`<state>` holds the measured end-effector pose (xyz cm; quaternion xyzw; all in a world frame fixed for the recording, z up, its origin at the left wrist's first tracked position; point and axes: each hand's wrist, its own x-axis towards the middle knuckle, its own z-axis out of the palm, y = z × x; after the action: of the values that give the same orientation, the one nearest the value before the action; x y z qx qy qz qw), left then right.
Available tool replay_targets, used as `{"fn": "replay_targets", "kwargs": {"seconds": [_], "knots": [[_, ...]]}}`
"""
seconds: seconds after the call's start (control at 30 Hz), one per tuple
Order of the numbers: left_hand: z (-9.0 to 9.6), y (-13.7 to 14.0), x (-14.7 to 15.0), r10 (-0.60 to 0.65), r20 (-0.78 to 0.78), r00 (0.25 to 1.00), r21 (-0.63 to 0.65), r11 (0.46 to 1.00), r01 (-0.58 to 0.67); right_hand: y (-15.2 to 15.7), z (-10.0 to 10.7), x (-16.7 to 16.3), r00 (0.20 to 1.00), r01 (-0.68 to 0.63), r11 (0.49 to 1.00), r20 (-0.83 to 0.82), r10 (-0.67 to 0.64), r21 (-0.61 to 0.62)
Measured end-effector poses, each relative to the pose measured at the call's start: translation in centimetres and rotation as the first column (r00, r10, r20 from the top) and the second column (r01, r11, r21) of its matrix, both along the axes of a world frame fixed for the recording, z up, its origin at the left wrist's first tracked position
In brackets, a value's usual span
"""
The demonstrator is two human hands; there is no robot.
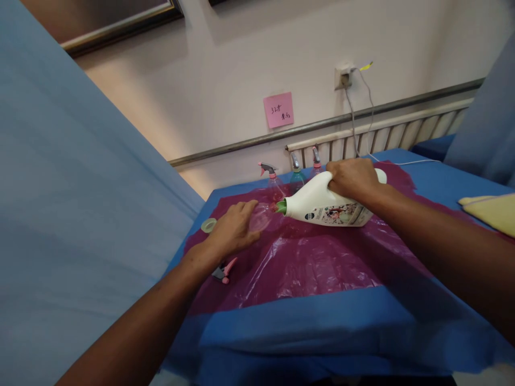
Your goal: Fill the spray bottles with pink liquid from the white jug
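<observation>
My right hand (351,178) grips the handle of a white detergent jug (308,197), which is tipped on its side with a printed label facing me. Its green spout (281,207) points left, at the reddish neck of a clear plastic spray bottle (260,217). Around that bottle curve the fingers of my left hand (232,228), and the bottle leans toward the jug. Whether liquid is flowing cannot be made out. A loose grey and pink spray head (224,272) lies below my left wrist. Beyond my left hand rests a pale round cap (208,225).
Behind the jug stand a pink spray bottle (276,185), a teal one (296,179) and another pink one (316,167). Purple plastic sheeting (306,262) covers part of the blue table cloth (322,321). A yellow cloth (491,212) lies at right; a blue curtain (80,187) hangs at left.
</observation>
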<state>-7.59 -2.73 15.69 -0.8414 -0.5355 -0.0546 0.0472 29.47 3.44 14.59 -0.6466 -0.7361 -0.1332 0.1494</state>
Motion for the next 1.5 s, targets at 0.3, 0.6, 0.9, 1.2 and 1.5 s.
{"fn": "replay_targets", "kwargs": {"seconds": [0.3,0.6,0.9,1.2,1.5], "knots": [[1.8,-0.5,0.9,0.017,-0.155,0.988,-0.040,0.999,-0.023,-0.1,0.7,-0.3,1.000,0.009,0.999,0.012,-0.009,-0.034],[2.7,-0.3,1.5,-0.003,-0.231,0.973,-0.024,1.000,-0.002,0.3,0.7,-0.3,1.000,0.017,0.998,0.018,-0.016,-0.055],[3.5,-0.3,2.1,0.014,-0.340,0.940,-0.015,1.000,-0.021,0.5,0.8,-0.5,1.000,0.007,0.998,0.027,-0.005,-0.064],[3.9,-0.5,2.8,0.034,-0.373,0.927,-0.024,0.999,-0.047,0.4,0.9,-0.6,0.999,-0.001,0.997,0.034,0.003,-0.078],[4.6,-0.5,3.5,0.041,-0.424,0.905,-0.035,0.997,-0.062,0.8,0.8,-0.6,0.999,0.003,0.997,0.041,0.000,-0.083]]}}
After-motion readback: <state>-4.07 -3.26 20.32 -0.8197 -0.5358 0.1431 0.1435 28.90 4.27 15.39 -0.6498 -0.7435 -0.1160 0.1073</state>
